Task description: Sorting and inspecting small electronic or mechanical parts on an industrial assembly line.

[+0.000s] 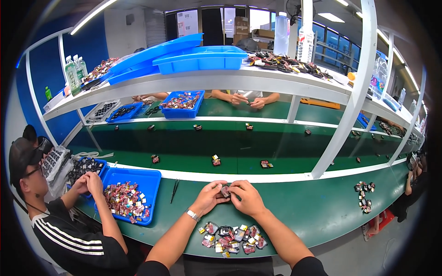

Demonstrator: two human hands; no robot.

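A small dark-cased electronic unit with a reddish circuit board [225, 191] sits between my hands above the green workbench. My left hand [208, 199], with a watch at its wrist, grips it from the left, fingers curled round it. On the other side, my right hand [247, 198] pinches the same unit with its fingertips; they partly hide it. Between my forearms, close to the bench's near edge, lies a cluster of similar units [238, 235] with red boards and silver and yellow parts. Black tweezers [174, 190] rest on the bench left of my left hand.
A blue tray [156, 183] of loose red boards stands at left, beside a co-worker [69, 221] handling something small. Beyond a white rail, a dark green belt [184, 145] carries spaced units. A white post [343, 110] and overhead shelf [276, 83] frame the bench. More units [364, 198] lie right.
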